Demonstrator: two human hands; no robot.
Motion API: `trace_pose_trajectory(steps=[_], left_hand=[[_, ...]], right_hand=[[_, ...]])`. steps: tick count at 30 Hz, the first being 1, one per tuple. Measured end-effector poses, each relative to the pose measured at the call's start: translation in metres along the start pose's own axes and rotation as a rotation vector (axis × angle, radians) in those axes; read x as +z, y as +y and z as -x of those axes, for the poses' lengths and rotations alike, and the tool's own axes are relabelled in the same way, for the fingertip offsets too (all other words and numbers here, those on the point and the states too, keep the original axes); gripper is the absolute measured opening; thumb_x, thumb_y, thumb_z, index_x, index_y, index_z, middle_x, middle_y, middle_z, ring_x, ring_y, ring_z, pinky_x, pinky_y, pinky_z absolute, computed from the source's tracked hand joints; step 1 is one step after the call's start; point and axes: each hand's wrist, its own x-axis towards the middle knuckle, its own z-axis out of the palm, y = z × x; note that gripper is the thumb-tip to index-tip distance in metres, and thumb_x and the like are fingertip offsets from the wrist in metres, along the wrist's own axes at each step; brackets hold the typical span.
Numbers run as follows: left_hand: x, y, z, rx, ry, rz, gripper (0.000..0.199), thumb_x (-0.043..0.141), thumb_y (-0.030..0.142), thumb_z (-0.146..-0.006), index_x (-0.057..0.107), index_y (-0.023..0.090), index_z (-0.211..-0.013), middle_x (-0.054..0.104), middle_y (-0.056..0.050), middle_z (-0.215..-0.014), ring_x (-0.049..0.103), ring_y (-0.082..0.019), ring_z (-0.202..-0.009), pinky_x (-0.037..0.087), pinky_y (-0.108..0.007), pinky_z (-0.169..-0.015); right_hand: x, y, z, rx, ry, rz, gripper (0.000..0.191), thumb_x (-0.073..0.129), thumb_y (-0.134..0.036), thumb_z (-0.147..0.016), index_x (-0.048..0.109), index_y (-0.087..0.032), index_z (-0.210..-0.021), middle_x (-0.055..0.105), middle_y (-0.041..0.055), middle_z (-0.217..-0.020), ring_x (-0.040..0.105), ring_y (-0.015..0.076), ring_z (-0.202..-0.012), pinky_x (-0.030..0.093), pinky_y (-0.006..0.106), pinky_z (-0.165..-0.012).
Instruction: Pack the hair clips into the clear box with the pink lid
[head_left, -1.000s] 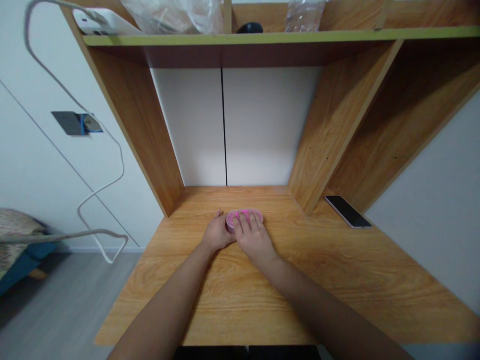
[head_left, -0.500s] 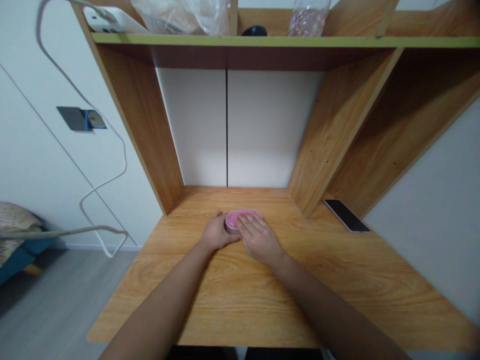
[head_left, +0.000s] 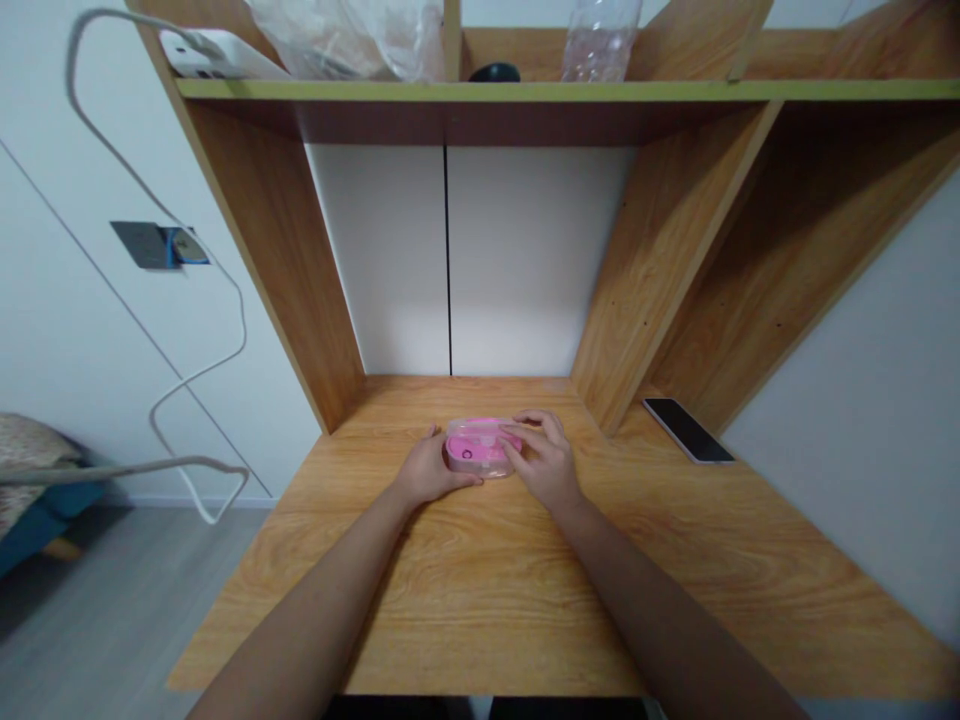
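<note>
Sitting on the wooden worktop (head_left: 465, 600), a pink oval plastic case (head_left: 480, 447) was held between both hands: the left hand (head_left: 433, 470) pressed its left end, and the right hand (head_left: 544, 458) curled over its right end.

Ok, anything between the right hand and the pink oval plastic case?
Nothing visible. The right hand is in contact, its fingers lying on the right end of the pink oval plastic case. The left hand touches the case's left side.
</note>
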Motion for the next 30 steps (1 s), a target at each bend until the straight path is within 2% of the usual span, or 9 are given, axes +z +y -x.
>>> trace_pose_trajectory(steps=[2,4,6,11,15,17,21,24,30], left_hand=[[0.0,0.0,0.0,-0.004,0.0,0.01,0.068,0.091,0.05,-0.058,0.071,0.021,-0.117,0.075,-0.009,-0.118,0.065,-0.034,-0.119,0.021,-0.053,-0.125],[0.0,-0.001,0.0,-0.001,0.008,0.022,0.068,0.092,0.05,-0.058,0.071,0.021,-0.116,0.075,-0.009,-0.117,0.065,-0.034,-0.118,0.022,-0.053,-0.125],[0.0,-0.001,-0.001,0.004,0.011,0.033,0.07,0.092,0.05,-0.057,0.071,0.021,-0.117,0.075,-0.009,-0.116,0.066,-0.033,-0.116,0.02,-0.054,-0.125],[0.0,0.0,-0.001,0.045,0.01,0.059,0.071,0.092,0.047,-0.059,0.068,0.024,-0.122,0.076,-0.006,-0.114,0.068,-0.031,-0.111,0.017,-0.054,-0.126],[0.001,-0.001,-0.001,0.019,0.008,0.015,0.072,0.092,0.05,-0.058,0.069,0.021,-0.12,0.075,-0.009,-0.117,0.067,-0.033,-0.114,0.02,-0.054,-0.125],[0.001,-0.001,-0.001,0.008,0.005,0.0,0.073,0.091,0.051,-0.059,0.069,0.02,-0.121,0.074,-0.01,-0.118,0.066,-0.034,-0.117,0.021,-0.054,-0.125],[0.0,0.001,-0.001,0.022,-0.002,0.032,0.071,0.09,0.051,-0.062,0.067,0.022,-0.122,0.074,-0.009,-0.12,0.066,-0.032,-0.118,0.014,-0.053,-0.127],[-0.001,0.005,-0.001,0.025,0.017,0.042,0.069,0.09,0.051,-0.062,0.067,0.023,-0.121,0.074,-0.008,-0.12,0.066,-0.031,-0.117,0.015,-0.054,-0.127],[-0.002,0.008,-0.001,0.006,0.041,-0.002,0.069,0.089,0.051,-0.063,0.067,0.021,-0.12,0.074,-0.009,-0.114,0.066,-0.032,-0.115,0.025,-0.054,-0.123]], right_hand=[[0.002,0.0,0.002,0.11,0.028,-0.022,0.018,0.067,-0.022,-0.09,0.077,-0.026,-0.104,0.067,0.0058,-0.092,0.066,0.0209,-0.086,0.058,0.036,-0.077],[0.002,-0.001,0.002,0.171,0.006,-0.064,0.022,0.063,-0.02,-0.092,0.076,-0.027,-0.109,0.066,0.0037,-0.087,0.066,0.0191,-0.08,0.057,0.034,-0.075],[0.002,-0.001,0.002,0.184,-0.015,-0.097,0.028,0.061,-0.019,-0.092,0.072,-0.028,-0.117,0.068,0.004,-0.093,0.067,0.0198,-0.086,0.057,0.035,-0.082],[0.007,0.006,0.003,0.215,-0.075,-0.155,0.051,0.062,-0.02,-0.089,0.054,-0.027,-0.139,0.065,0.0089,-0.124,0.063,0.0252,-0.116,0.05,0.044,-0.106],[0.013,0.018,0.01,0.295,-0.228,-0.199,0.057,0.064,-0.026,-0.089,0.047,-0.026,-0.144,0.061,0.0111,-0.135,0.062,0.0259,-0.122,0.05,0.046,-0.107],[0.013,0.024,0.012,0.303,-0.292,-0.211,0.058,0.067,-0.029,-0.088,0.048,-0.027,-0.143,0.062,0.01,-0.134,0.062,0.0257,-0.122,0.05,0.046,-0.107],[0.009,0.029,0.011,0.235,-0.391,-0.213,0.058,0.076,-0.033,-0.082,0.057,-0.027,-0.136,0.061,0.0092,-0.138,0.059,0.0269,-0.128,0.046,0.046,-0.112],[0.009,0.032,0.012,0.28,-0.381,-0.238,0.06,0.077,-0.036,-0.081,0.058,-0.026,-0.137,0.06,0.0099,-0.142,0.057,0.0277,-0.131,0.045,0.047,-0.114],[0.016,0.035,0.015,0.361,-0.343,-0.284,0.062,0.08,-0.037,-0.079,0.06,-0.025,-0.136,0.06,0.0099,-0.143,0.059,0.0273,-0.13,0.045,0.046,-0.114]])
